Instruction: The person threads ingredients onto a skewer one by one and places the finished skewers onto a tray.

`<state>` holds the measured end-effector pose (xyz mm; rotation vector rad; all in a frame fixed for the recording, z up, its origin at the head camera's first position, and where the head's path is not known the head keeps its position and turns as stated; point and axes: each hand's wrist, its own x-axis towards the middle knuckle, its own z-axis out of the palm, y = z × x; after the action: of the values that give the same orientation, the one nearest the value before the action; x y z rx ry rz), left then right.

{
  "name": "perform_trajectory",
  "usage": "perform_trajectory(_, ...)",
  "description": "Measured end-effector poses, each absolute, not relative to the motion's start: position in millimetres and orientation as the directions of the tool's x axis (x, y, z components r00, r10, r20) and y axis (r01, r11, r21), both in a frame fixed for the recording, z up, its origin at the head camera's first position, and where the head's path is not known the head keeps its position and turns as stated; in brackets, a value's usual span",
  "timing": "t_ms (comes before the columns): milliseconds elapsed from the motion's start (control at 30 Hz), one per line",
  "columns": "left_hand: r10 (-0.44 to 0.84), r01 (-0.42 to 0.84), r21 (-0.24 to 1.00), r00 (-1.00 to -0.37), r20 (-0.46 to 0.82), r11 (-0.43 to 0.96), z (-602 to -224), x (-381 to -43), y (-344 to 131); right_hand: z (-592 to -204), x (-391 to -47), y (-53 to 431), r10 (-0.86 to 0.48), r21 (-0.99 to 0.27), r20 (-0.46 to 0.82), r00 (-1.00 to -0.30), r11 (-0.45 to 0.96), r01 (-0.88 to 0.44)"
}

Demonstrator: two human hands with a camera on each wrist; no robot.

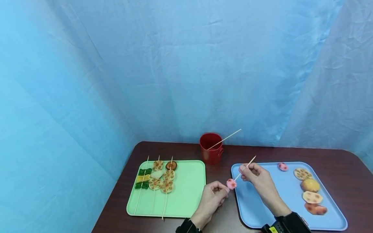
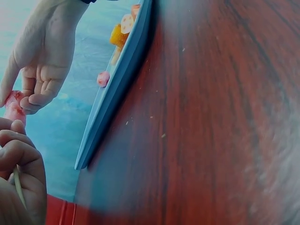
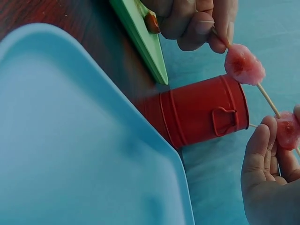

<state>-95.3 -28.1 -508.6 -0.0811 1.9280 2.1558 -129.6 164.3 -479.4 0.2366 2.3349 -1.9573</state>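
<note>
Skewer (image 3: 268, 100) is pinched nr one end by L hand (image 1: 214, 198), beside 1st pink pc (image 1: 231, 184); 2nd pink pc (image 3: 287, 131) on it's gripped by R hand (image 1: 262, 185). All held up nr blue tray (image 1: 251, 208).

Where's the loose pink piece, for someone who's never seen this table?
Find the blue tray on the person's right. Near its far edge, a small pink piece lies alone, left of a tan lotus slice. It is the only bright pink thing lying on that tray.
</note>
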Motion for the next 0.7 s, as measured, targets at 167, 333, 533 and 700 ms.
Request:
perform_trajectory(167, 0.149, -0.195, 0.975, -0.973, -0.178, -0.109, -508, -97, -24, -483, -124, 157, 0.008, -0.974, -0.158, -0.987, 0.166, 0.157)
perform_trajectory(333, 0.139, -0.206, 0.974, -0.972, -0.191, -0.098, -504, -98, -23, -483, -123, 153, 0.031, -0.976, -0.173, -0.984, 0.132, 0.175)
perform_trajectory(533, 0.172, -0.267, 0.96, -0.953, -0.25, -0.083, -503, -98, -28, -483, -124, 154, 0.018, -0.978, -0.157, -0.987, 0.139, 0.158)
perform_trajectory(700, 0.169, -0.281, 0.958, -0.949, -0.267, -0.064, -505, -97, -30, -484, -124, 154, 0.012, -0.983, -0.132, -0.991, 0.128, 0.133)
